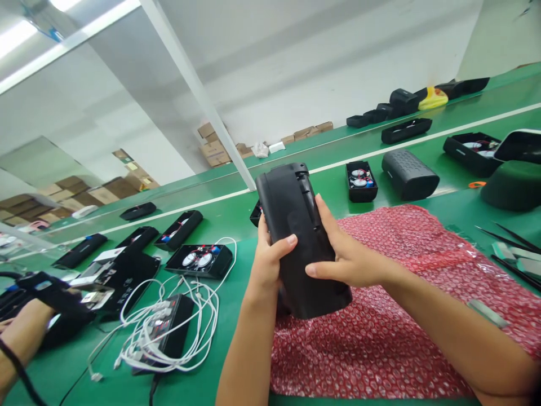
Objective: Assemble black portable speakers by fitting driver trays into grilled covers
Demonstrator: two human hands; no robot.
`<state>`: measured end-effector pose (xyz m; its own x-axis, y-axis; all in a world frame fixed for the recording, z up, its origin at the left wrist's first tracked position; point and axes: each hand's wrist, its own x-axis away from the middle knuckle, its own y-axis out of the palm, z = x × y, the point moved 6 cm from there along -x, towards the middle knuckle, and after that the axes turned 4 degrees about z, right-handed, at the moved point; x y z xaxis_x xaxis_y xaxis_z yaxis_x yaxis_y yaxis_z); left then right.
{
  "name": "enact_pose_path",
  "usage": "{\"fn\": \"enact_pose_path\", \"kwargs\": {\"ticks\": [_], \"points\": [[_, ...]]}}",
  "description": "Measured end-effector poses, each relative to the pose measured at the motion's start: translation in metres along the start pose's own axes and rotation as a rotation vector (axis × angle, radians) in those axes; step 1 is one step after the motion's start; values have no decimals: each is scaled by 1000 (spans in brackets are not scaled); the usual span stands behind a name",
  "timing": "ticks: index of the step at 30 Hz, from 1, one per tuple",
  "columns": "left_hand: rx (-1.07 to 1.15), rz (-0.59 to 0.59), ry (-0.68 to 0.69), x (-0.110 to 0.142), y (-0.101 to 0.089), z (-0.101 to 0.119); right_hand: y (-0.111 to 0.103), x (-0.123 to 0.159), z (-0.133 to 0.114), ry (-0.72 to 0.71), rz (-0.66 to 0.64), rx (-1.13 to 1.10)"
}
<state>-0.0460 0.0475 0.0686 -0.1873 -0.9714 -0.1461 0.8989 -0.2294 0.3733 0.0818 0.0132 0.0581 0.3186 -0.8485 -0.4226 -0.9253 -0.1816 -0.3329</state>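
Observation:
Both my hands hold a black speaker housing [296,225] tilted in the air above the bench. My left hand [270,254] grips its left side, thumb lying across the face. On the right side, my right hand [346,254] wraps the edge, with its thumb pressed on the lower face. Slots show along the housing's upper right edge. Beneath it spreads a sheet of red bubble wrap [380,338]. Just behind the housing, a dark piece is mostly hidden.
White cables [169,338] lie tangled over a black power strip [169,332] at left. Open speaker shells [200,260] with wired drivers stand about the green bench. Tweezers [511,234] lie at right, near a closed speaker [409,173]. Another person's hand [29,321] works at far left.

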Motion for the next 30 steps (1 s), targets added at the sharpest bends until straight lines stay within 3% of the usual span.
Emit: {"fn": "enact_pose_path", "kwargs": {"ticks": [6, 10, 15, 20, 24, 26, 30], "points": [[-27, 30, -12, -3, -4, -2, -3, -6, 5, -20, 49, 35], [-13, 35, -15, -6, -7, -2, -7, -6, 4, -13, -15, -52], [-7, 7, 3, -2, -6, 4, -4, 2, -6, -98, -82, 33], [-10, 14, 22, 2, -5, 11, 6, 1, -1, -86, 10, 27], [-26, 49, 8, 0, -7, 10, -5, -8, 5, -97, 250, -60], [-24, 62, -7, -3, -8, 9, -11, -9, 5, -59, 293, -141], [-87, 143, 45, -6, -13, 8, -1, 2, -3, 124, 138, -115]]}}
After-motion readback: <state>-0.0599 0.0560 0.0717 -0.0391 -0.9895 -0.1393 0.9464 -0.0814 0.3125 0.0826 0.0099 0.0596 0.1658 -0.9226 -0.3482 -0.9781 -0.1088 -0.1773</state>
